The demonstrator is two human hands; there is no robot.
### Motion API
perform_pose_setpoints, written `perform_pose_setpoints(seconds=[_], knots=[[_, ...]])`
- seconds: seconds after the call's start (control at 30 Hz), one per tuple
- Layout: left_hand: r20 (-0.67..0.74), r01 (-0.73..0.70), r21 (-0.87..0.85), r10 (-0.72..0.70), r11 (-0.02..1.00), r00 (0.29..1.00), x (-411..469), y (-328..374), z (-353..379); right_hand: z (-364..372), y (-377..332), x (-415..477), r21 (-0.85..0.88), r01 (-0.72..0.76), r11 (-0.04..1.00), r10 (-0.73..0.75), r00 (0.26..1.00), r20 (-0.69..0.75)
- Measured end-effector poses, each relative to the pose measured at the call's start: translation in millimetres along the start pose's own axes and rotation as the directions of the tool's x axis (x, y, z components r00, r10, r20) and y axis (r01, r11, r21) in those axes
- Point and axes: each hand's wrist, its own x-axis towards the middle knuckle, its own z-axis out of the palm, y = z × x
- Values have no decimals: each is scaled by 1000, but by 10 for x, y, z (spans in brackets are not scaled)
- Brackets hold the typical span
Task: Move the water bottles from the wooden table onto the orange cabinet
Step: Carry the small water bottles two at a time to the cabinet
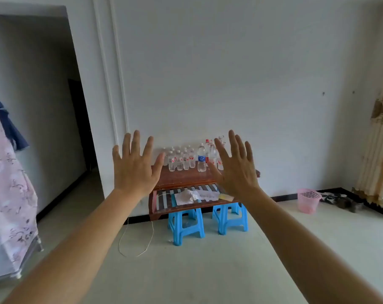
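Note:
Several clear plastic water bottles stand in rows on a dark wooden table against the white wall. Among them are a blue-labelled bottle and a taller red-capped bottle. My left hand and my right hand are raised in front of me, backs toward the camera, fingers spread, holding nothing. They are well short of the table, and the right hand hides some of the bottles on the right. No orange cabinet is in view.
The table's slatted lower shelf holds papers. Two blue plastic stools stand under it, and a thin cord loops on the floor. A pink basket sits at right, a dark doorway and a floral cloth at left.

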Motion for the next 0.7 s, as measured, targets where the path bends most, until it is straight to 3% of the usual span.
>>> perform_pose_setpoints(seconds=[0.13, 0.33, 0.5, 0.7], knots=[[77, 93, 21, -95, 995, 993, 211, -504, 993, 1148, -280, 161, 29, 15, 999, -19, 987, 162], [211, 78, 7, -78, 997, 974, 796, -772, 2251, 2345, -197, 499, 32, -40, 999, 27, 946, 322], [294, 43, -90, -15, 995, 956, 1367, -529, 3401, 3259, 388, 823, 0, -115, 993, 106, 916, 386], [380, 53, -91, -15, 994, 925, 2055, -168, 4872, 4575, 1270, 1349, 18, -245, 969, 219, 896, 387]])
